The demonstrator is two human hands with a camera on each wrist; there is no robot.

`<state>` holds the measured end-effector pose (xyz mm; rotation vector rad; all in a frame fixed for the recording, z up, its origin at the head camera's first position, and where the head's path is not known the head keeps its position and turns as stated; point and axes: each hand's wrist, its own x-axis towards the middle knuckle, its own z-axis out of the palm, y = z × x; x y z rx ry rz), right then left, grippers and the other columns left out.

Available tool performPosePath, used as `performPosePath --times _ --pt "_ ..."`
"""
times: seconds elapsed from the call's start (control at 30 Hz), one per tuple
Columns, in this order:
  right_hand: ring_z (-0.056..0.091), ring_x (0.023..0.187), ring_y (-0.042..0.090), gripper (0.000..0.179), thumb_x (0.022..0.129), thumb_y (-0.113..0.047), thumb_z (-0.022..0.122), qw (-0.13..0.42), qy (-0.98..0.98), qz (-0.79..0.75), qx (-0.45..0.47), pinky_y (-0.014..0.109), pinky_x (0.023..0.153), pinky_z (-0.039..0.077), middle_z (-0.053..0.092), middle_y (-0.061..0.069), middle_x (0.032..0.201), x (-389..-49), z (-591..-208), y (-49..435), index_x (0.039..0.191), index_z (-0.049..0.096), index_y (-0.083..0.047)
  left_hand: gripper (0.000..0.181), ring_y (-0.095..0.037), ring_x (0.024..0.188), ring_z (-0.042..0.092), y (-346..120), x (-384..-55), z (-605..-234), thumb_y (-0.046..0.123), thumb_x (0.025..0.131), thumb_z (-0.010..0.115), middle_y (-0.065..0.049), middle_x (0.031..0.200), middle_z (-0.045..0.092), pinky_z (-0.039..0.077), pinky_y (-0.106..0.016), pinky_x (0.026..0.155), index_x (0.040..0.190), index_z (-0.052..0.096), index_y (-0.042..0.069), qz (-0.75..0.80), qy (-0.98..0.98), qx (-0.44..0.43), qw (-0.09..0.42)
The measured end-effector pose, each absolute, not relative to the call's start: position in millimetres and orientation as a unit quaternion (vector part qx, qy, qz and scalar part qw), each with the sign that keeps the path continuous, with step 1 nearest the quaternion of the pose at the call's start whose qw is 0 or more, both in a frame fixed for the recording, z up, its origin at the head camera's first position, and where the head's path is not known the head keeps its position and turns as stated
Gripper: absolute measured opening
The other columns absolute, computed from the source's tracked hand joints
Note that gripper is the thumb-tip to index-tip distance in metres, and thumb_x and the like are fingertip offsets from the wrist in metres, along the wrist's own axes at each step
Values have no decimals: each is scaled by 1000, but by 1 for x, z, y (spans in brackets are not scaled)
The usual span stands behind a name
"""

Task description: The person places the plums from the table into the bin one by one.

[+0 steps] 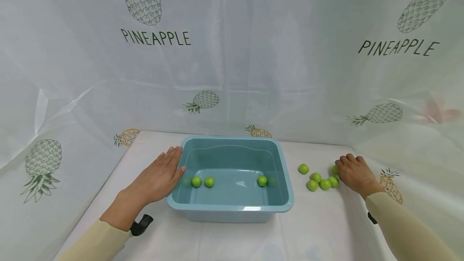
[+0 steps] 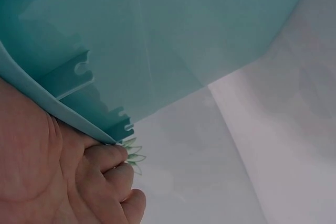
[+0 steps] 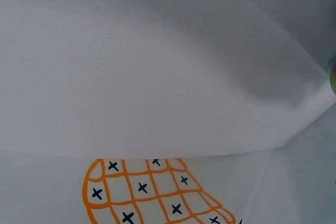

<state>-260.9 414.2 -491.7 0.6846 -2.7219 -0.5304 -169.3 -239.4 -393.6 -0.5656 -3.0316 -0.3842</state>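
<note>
A light blue plastic basin [image 1: 232,209] stands on the white-covered table, with three small green limes on its floor, one lime [image 1: 262,181] being towards the right. My left hand [image 1: 159,174] rests against the basin's left rim, fingers extended and thumb over the edge. From below, the left wrist view shows the palm [image 2: 31,156] beside the basin's outer wall [image 2: 157,40]. Right of the basin, my right hand [image 1: 357,173] has curled fingers around a lime [image 1: 335,170], which it partly hides. Only a sliver of green [image 3: 333,80] shows at the right wrist view's edge.
Several loose limes [image 1: 325,184] lie between the basin and my right hand, with one lime [image 1: 303,168] slightly apart. A white pineapple-print sheet [image 1: 275,71] hangs behind the table and along both sides.
</note>
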Motion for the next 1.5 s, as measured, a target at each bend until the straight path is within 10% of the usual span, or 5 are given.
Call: performPosePath --times 0.63,1.07,1.3,1.5 --pt "50 84 33 44 80 -30 84 198 -937 -179 224 56 81 47 50 9 83 -265 -466 414 90 51 -4 68 -48 158 26 -240 -169 -390 33 113 46 -29 168 30 25 -64 127 161 29 -11 -100 -976 -190 40" --pt "53 91 37 41 85 -39 69 264 -918 -121 270 56 82 48 58 14 95 -263 -445 387 99 57 -2 67 -47 158 27 -239 -170 -387 34 112 47 -29 167 33 25 -64 128 160 33 -11 -51 -977 -198 55" --pt "50 89 36 56 102 -53 33 297 -904 -82 296 55 81 45 57 14 95 -260 -429 346 98 55 -2 66 -48 156 31 -236 -168 -386 34 111 49 -29 165 37 28 -65 126 158 37 -11 -49 -976 -203 64" --pt "52 89 35 51 99 -51 41 320 -889 -53 323 53 78 46 60 13 95 -253 -402 297 98 59 -3 67 -47 157 30 -237 -167 -385 35 111 49 -29 166 35 27 -64 127 159 36 -11 -44 -977 -200 56"
